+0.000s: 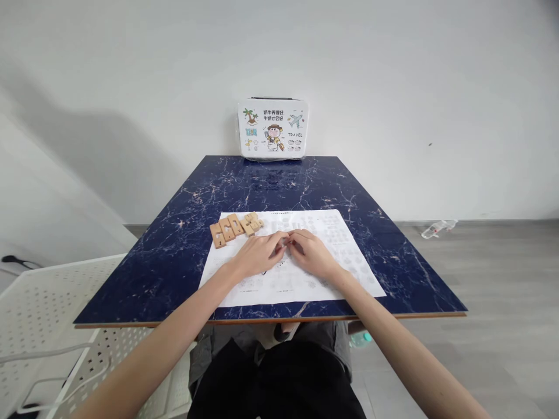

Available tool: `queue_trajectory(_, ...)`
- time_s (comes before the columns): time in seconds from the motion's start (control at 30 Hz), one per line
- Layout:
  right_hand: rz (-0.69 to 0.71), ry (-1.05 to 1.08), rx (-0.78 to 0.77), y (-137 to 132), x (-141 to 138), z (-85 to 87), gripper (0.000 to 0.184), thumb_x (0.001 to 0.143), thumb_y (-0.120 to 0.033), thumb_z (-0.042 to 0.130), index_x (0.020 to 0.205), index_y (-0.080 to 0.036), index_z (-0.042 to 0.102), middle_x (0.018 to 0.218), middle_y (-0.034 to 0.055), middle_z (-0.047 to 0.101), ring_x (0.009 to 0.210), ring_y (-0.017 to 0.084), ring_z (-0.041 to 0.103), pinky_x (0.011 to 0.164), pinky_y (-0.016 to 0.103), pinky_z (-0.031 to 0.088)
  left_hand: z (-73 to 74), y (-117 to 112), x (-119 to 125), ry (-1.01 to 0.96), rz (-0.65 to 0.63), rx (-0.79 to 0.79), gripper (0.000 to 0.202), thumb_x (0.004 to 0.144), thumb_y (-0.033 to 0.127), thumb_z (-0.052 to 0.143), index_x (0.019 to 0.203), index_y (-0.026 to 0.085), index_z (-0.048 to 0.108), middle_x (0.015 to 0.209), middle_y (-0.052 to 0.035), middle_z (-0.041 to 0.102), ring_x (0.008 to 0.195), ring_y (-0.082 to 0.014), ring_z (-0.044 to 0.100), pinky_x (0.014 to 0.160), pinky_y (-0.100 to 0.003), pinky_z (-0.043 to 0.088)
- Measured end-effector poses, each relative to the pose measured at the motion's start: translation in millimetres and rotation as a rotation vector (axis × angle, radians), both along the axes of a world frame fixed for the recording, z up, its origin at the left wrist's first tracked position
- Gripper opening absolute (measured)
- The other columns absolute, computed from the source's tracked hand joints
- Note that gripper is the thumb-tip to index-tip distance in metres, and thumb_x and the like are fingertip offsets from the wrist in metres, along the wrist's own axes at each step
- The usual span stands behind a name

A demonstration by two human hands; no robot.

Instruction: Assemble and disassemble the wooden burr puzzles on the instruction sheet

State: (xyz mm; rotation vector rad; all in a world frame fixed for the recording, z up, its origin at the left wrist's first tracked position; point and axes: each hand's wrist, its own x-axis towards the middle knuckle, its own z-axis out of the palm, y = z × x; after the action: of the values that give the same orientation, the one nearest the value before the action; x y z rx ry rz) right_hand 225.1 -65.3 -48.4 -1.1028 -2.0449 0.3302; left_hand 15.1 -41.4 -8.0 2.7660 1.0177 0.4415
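My left hand (pixel 257 253) and my right hand (pixel 313 253) rest side by side on a white printed sheet (pixel 349 262) on the dark blue marbled table (pixel 174 250). Their fingertips meet in the middle, curled together; what they hold, if anything, is hidden. A row of several wooden puzzle pieces (pixel 236 227) lies on the sheet's far left corner, just beyond my left hand.
A white box with a cartoon and the word TRAVEL (pixel 273 129) stands against the wall at the table's far edge. A white perforated cart (pixel 48 326) is at the left. A clear plastic bottle (pixel 438 228) lies on the grey floor at the right.
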Motion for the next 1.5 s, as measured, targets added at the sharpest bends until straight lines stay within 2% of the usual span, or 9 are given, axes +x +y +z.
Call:
queue_trajectory(0.3,-0.006,-0.001,0.000,-0.1,0.1,-0.1,0.017,0.097,-0.014,0.050,0.098,-0.022,0.064,0.113,0.0098,0.072,0.104,0.026,0.066,0.090,0.042,0.054,1.6,1.5,1.4,-0.008,0.052,-0.046,0.027,0.107,0.032,0.042,0.129,0.022,0.054,0.086,-0.0025,0.074,0.064,-0.0200,0.068,0.056,-0.029,0.038)
queue_trajectory(0.67,-0.005,-0.001,-0.001,0.9,0.3,-2.1,0.016,0.095,-0.012,0.050,0.097,-0.022,0.063,0.111,0.0091,0.072,0.103,0.026,0.065,0.090,0.040,0.053,-0.9,2.1,2.5,0.025,0.032,-0.033,0.032,0.103,0.032,0.047,0.133,0.021,0.050,0.084,-0.0012,0.072,0.068,-0.0214,0.068,0.057,-0.030,0.037)
queue_trajectory(1.5,-0.011,-0.009,-0.015,0.9,0.9,-2.4,0.017,0.093,-0.012,0.050,0.096,-0.021,0.064,0.111,0.0102,0.072,0.102,0.026,0.065,0.091,0.042,0.053,-1.0,1.7,1.8,0.007,0.020,-0.061,0.033,0.102,0.034,0.047,0.132,0.021,0.051,0.079,-0.0004,0.070,0.063,-0.0196,0.065,0.055,-0.028,0.036)
